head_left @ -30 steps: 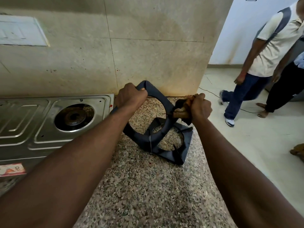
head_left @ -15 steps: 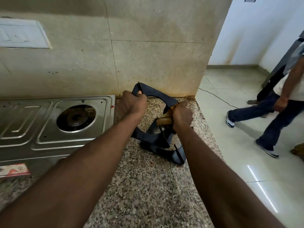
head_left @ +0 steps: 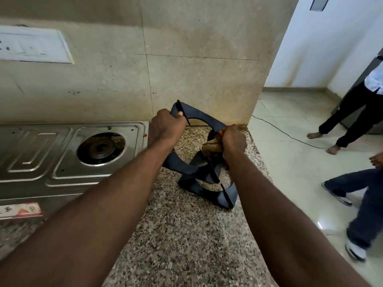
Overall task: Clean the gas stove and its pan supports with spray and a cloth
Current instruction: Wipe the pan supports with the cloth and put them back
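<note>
Head view looks down two bare forearms to a pair of black pan supports near the centre of the frame. The left hand (head_left: pixel 165 127) grips the upper pan support (head_left: pixel 204 119) at its top corner, about eleven o'clock on its ring, with the fingers (head_left: pixel 179 114) curled tight round the metal. This support stands tilted on edge, its low side resting on the lower pan support (head_left: pixel 207 191), which lies on the speckled table (head_left: pixel 182 235). The right hand (head_left: pixel 234 141) is at three o'clock on the tilted ring, its fingers bunched round a brown cloth (head_left: pixel 213 147) pressed against the rim; the hand hides most of the cloth. The forearms cover much of the table and part of both supports. At nine o'clock from the supports sits the steel gas stove (head_left: pixel 62 166), its bare burner (head_left: pixel 101 149) uncovered and a sticker (head_left: pixel 18 210) on its front edge. Behind, at twelve o'clock, rises a stained tiled wall (head_left: pixel 186 69) with a white switch plate (head_left: pixel 33 44) far towards ten o'clock. At three o'clock the pale floor (head_left: pixel 290 183) carries a thin cable (head_left: pixel 290 137). A barefoot person in black trousers (head_left: pixel 352 112) stands there, and a person in blue jeans (head_left: pixel 362 204) and white shoes is towards four o'clock.
</note>
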